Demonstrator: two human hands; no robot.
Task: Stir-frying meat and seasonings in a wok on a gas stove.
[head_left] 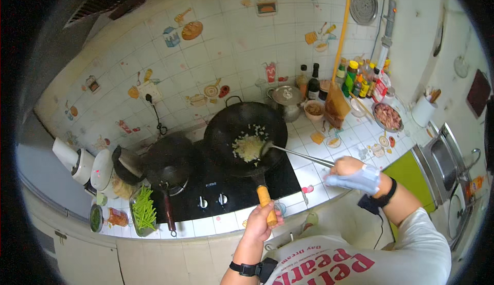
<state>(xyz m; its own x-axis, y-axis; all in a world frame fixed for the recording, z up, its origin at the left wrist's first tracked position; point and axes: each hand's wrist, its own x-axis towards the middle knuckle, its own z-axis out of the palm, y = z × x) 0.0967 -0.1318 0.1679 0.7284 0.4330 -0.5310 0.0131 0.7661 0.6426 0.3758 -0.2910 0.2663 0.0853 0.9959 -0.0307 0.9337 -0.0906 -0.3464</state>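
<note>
A black wok (220,127) sits on the right side of the black glass gas hob (235,204). My left hand (259,220) grips its wooden handle (264,198) at the near end. In the wok's bottom lies a heap of pale chopped pieces (247,148), with smaller white bits scattered up the wall. My right hand (349,173), partly wrapped in a pale blue-grey covering, holds the long handle of a metal ladle (305,155). The ladle's head rests at the right edge of the chopped heap, inside the wok.
A second dark pan (168,161) stands on the left burner, beside a dish of green cut vegetables (143,209). Behind the wok are a lidded metal pot (287,96) and a bowl of brown food (314,109). Bottles (351,78), a bowl of raw meat (388,116) and a sink (444,152) are to the right.
</note>
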